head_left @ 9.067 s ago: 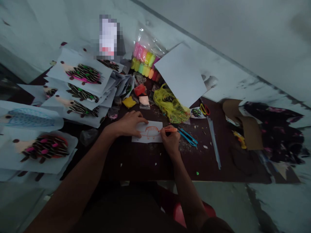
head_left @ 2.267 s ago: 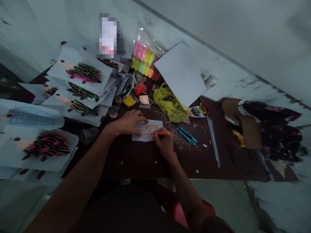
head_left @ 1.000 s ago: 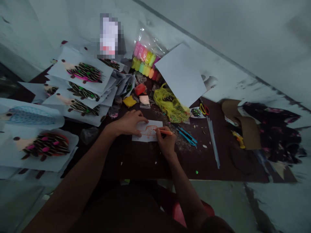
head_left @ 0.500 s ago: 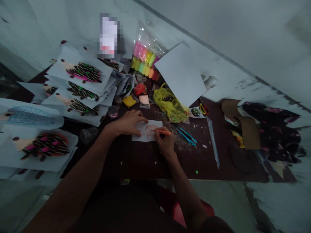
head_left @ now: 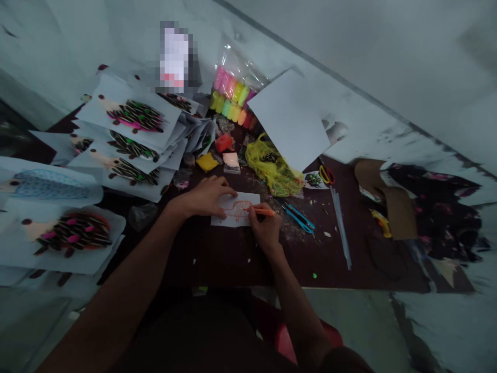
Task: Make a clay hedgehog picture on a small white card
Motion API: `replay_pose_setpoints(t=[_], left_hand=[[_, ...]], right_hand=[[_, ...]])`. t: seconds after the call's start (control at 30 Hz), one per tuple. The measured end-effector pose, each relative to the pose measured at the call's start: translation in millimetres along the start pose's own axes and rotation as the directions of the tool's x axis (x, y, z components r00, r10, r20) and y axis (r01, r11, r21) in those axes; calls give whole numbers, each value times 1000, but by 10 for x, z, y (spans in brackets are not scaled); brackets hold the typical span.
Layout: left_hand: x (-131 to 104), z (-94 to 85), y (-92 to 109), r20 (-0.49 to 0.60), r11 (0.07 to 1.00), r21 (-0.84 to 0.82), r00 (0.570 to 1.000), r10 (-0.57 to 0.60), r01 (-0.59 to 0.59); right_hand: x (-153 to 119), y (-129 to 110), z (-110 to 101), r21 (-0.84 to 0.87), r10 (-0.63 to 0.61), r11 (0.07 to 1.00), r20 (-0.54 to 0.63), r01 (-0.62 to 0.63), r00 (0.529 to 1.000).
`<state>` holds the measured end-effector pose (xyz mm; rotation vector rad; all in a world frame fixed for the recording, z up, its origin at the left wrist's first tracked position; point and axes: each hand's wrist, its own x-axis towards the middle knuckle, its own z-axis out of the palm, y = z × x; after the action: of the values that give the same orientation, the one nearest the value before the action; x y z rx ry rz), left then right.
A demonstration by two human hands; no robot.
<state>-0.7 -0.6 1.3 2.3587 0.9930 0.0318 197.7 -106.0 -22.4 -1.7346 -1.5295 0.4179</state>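
Table [head_left: 229,261]: dark top, with small pale scraps [head_left: 327,234] on it; all our work here lies on this surface.
Paper pile [head_left: 124,135]: on our left side, sheets with hedgehog-like figures [head_left: 134,115] lie one over another.
White sheet [head_left: 289,119]: blank on the side which we see; we cannot tell what supports it.
Yellow bag [head_left: 272,171]: thin and crumpled, just beside the lower corner of that sheet; something dark and striped shows in it.
Left hand [head_left: 205,197]: palm down, fingers stretched, gripping nothing; it presses the left part of the small paper [head_left: 229,221].
Right hand [head_left: 266,228]: its fingers are pinched around the orange pen [head_left: 264,212].
Small paper: flat on the table, between our two hands.
Drawing [head_left: 240,207]: orange outline, similar to an animal, with short marks inside the body.
Blue cutter [head_left: 298,217]: near the right hand, but not touched.
Orange pen: tilted toward the right; we judge that the step in hand is filling the body with marks.
Pen tip [head_left: 246,209]: at the right part of the drawing; contact is too small to confirm. In our opinion, the next move calls for short, light strokes inside the outline, with the paper firmly held.
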Motion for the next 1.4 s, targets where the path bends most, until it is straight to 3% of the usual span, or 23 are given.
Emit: replay_pose_setpoints(t=[0.47, 1.2, 1.4], left_hand=[[-8, 4, -3, 0, 1000, 8, 1000, 7, -7], [8, 23, -8, -8, 1000, -2, 1000, -1, 1], [6, 24, -14, -6, 1000, 3, 1000, -2, 2]], right_hand=[[-11, -8, -5, 31, 14, 999, -28, -13, 1000], [-22, -7, 20, 76, 33, 996, 19, -34, 999], [10, 51, -10, 27, 35, 999, -87, -32, 996]])
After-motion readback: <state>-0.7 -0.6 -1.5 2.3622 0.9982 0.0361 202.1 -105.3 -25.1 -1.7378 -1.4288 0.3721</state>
